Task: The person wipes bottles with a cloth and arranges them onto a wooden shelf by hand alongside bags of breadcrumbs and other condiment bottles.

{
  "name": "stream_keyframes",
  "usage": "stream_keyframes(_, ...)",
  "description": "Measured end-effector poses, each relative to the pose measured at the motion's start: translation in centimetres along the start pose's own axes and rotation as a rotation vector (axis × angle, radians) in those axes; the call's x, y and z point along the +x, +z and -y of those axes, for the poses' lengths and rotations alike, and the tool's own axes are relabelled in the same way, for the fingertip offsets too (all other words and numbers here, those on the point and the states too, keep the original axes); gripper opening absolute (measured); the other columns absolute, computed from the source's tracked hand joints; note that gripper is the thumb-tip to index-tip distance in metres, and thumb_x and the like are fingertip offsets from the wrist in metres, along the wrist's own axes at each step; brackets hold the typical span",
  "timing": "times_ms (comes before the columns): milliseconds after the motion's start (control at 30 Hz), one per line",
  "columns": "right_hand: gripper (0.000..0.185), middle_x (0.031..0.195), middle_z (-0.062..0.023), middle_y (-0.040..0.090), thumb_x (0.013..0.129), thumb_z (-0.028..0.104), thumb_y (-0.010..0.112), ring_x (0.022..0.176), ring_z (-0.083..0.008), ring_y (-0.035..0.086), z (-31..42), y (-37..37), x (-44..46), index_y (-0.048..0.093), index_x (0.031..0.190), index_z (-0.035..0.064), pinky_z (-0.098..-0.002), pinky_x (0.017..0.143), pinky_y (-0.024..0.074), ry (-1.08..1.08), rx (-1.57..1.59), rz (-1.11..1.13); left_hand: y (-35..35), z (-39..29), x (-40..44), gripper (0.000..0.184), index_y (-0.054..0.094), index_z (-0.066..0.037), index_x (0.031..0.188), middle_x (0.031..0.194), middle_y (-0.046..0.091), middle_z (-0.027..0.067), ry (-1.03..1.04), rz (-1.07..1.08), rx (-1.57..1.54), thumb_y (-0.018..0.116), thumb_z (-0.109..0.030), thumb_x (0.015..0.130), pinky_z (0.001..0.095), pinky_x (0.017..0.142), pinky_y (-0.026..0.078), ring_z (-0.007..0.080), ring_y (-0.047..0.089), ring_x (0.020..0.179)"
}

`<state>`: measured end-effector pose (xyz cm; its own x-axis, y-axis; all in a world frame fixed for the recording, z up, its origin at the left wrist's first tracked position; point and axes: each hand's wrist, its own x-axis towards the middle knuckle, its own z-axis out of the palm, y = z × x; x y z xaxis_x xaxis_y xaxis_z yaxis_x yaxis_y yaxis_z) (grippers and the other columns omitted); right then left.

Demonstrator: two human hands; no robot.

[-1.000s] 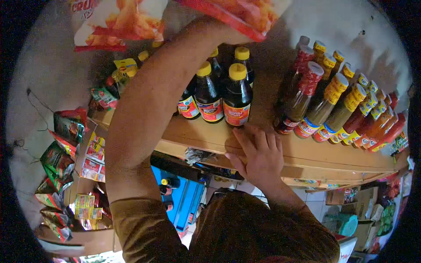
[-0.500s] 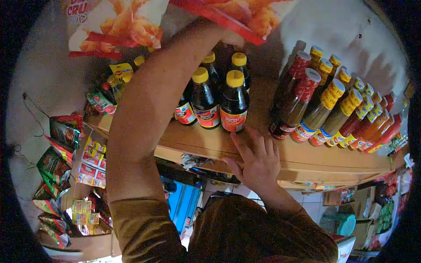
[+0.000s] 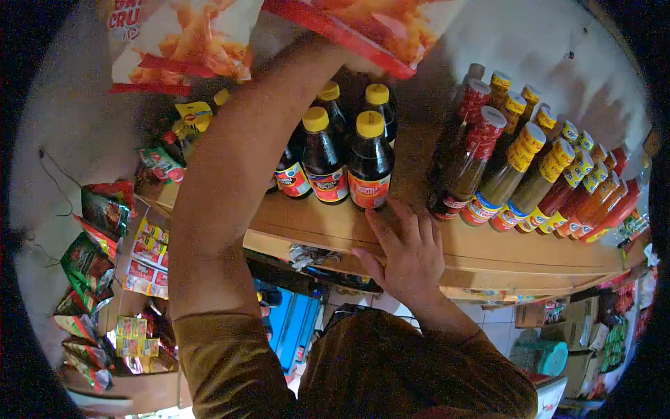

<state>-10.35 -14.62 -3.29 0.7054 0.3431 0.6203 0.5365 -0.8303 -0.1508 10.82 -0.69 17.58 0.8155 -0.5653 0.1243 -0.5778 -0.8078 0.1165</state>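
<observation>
Several dark sauce bottles (image 3: 325, 164) with yellow caps and red labels stand grouped on a wooden shelf (image 3: 314, 227). My left arm reaches up past them, and my left hand (image 3: 359, 61) is mostly behind a hanging food packet (image 3: 380, 28); its fingers and anything in them are hidden. On the shelf's front part my right hand (image 3: 412, 258) lies palm down, fingers spread, holding nothing. Its fingertips are close to the base of the front right bottle (image 3: 370, 171); whether they touch it I cannot tell.
Rows of sauce bottles (image 3: 520, 157) with yellow and red caps stand to the right. Another packet (image 3: 185, 38) hangs upper left. Sachets (image 3: 146, 251) and small packs (image 3: 87, 262) hang at left. Below the shelf are a blue object (image 3: 296, 321) and a teal container (image 3: 551, 357).
The view has shifted very slightly. My left arm stays raised behind the packet, and my right hand remains on the shelf; the bottles keep their places.
</observation>
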Motion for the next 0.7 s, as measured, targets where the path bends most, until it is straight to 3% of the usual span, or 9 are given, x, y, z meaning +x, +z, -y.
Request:
stream_keyframes(200, 0.059, 0.138, -0.0148, 0.054, 0.084, 0.052, 0.070, 0.113, -0.0393, 0.055, 0.1, 0.0, -0.2, 0.064, 0.133, 0.0203, -0.0536, 0.095, 0.0476, 0.024, -0.002, 0.026, -0.1, -0.6, -2.1, 0.068, 0.056, -0.007, 0.134, 0.123, 0.064, 0.0154, 0.028, -0.078, 0.019, 0.069, -0.057, 0.089, 0.0400, 0.095, 0.050, 0.0270, 0.062, 0.114)
stream_keyframes(367, 0.060, 0.139, -0.0149, 0.053, 0.083, 0.053, 0.070, 0.115, -0.0406, 0.053, 0.1, -0.1, -0.2, 0.064, 0.133, 0.0206, -0.0542, 0.094, 0.0483, 0.021, 0.005, -0.001, -0.1, -0.6, -10.1, 0.069, 0.054, -0.008, 0.138, 0.128, 0.064, 0.0166, 0.074, -0.396, 0.015, 0.068, -0.056, 0.090, 0.0403, 0.098, 0.049, 0.0280, 0.062, 0.118)
stream_keyframes(400, 0.060, 0.139, -0.0151, 0.052, 0.083, 0.053, 0.071, 0.116, -0.0411, 0.053, 0.1, -0.2, -0.2, 0.064, 0.133, 0.0203, -0.0549, 0.094, 0.0475, 0.021, 0.004, 0.014, 0.7, 0.2, -12.5, 0.074, 0.050, -0.008, 0.144, 0.136, 0.061, 0.0186, 0.051, -0.504, 0.045, 0.068, -0.055, 0.091, 0.0417, 0.104, 0.047, 0.0300, 0.059, 0.127)
stream_keyframes(467, 0.061, 0.140, -0.0148, 0.053, 0.083, 0.052, 0.072, 0.118, -0.0413, 0.052, 0.2, -0.4, -0.5, 0.064, 0.134, 0.0200, -0.0552, 0.097, 0.0454, 0.021, 0.008, 0.029, 1.9, -0.4, -18.3, 0.084, 0.035, -0.007, 0.156, 0.156, 0.043, 0.0190, -0.060, -0.413, -0.159, 0.074, -0.043, 0.091, 0.0402, 0.119, 0.032, 0.0306, 0.039, 0.146)
stream_keyframes(500, 0.061, 0.139, -0.0144, 0.053, 0.082, 0.050, 0.073, 0.119, -0.0411, 0.052, 0.3, -0.4, -0.6, 0.063, 0.135, 0.0199, -0.0547, 0.098, 0.0441, 0.024, 0.011, 0.023, 2.3, -1.9, -21.4, 0.089, 0.034, -0.005, 0.156, 0.156, 0.043, 0.0184, -0.052, -0.438, -0.246, 0.080, -0.032, 0.085, 0.0404, 0.121, 0.028, 0.0298, 0.038, 0.147)
stream_keyframes(533, 0.062, 0.139, -0.0141, 0.053, 0.082, 0.047, 0.074, 0.120, -0.0408, 0.051, 0.3, -0.4, -0.6, 0.063, 0.136, 0.0198, -0.0542, 0.100, 0.0427, 0.025, 0.015, 0.015, 4.1, -0.7, -24.3, 0.093, 0.037, -0.002, 0.154, 0.153, 0.046, 0.0216, -0.009, -0.486, -0.416, 0.080, -0.043, 0.083, 0.0427, 0.119, 0.029, 0.0341, 0.044, 0.143)
stream_keyframes(600, 0.064, 0.142, -0.0144, 0.052, 0.083, 0.049, 0.073, 0.122, -0.0427, 0.051, 0.3, -0.6, -0.5, 0.062, 0.138, 0.0192, -0.0548, 0.103, 0.0410, 0.002, 0.019, 0.037, 7.5, -0.9, -32.0, 0.099, 0.037, 0.000, 0.154, 0.149, 0.050, 0.0204, -0.055, -0.659, -0.636, 0.083, -0.044, 0.078, 0.0443, 0.120, 0.028, 0.0323, 0.044, 0.142)
stream_keyframes(633, 0.064, 0.142, -0.0145, 0.052, 0.083, 0.049, 0.072, 0.122, -0.0429, 0.051, 0.3, -0.5, -0.6, 0.062, 0.138, 0.0191, -0.0548, 0.104, 0.0406, -0.004, 0.022, 0.035, 10.3, -2.0, -35.6, 0.099, 0.037, -0.001, 0.153, 0.142, 0.055, 0.0215, -0.162, -0.891, -0.853, 0.082, -0.049, 0.080, 0.0473, 0.115, 0.035, 0.0333, 0.050, 0.137)
stream_keyframes(700, 0.061, 0.142, -0.0156, 0.054, 0.084, 0.047, 0.072, 0.124, -0.0421, 0.052, 0.4, -0.6, -0.5, 0.064, 0.137, 0.0179, -0.0542, 0.107, 0.0392, -0.033, -0.006, 0.052, 16.8, 1.0, -43.0, 0.081, 0.039, -0.002, 0.151, 0.125, 0.063, 0.0172, -0.213, -1.239, -0.817, 0.068, -0.051, 0.094, 0.0445, 0.099, 0.048, 0.0270, 0.062, 0.110)
